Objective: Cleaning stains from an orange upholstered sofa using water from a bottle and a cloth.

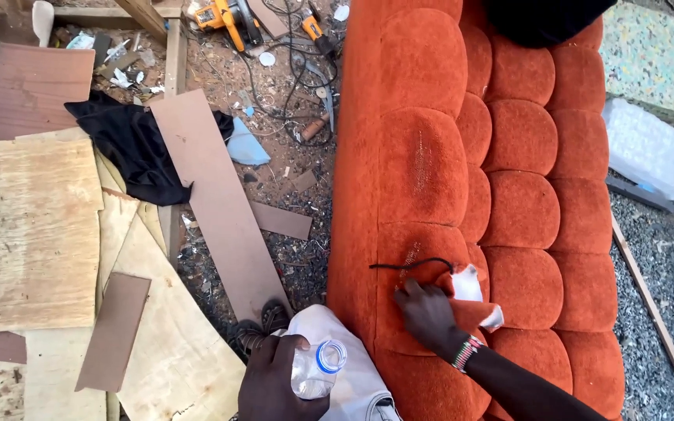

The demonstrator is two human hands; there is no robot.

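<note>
One bottle [315,372], one cloth [468,285], two hands.

Plywood sheets [29,234], black cloth [130,144], yellow power tool [224,15], foam block [649,54].

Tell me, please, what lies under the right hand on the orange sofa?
The right hand presses on the tufted orange sofa, beside a white cloth and a black cord. Whatever lies directly beneath the palm is covered.

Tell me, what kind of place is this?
Probably an outdoor upholstery or furniture workshop: an orange tufted sofa on gravel, plywood sheets and offcuts on the ground, and power tools with tangled cords.
</note>
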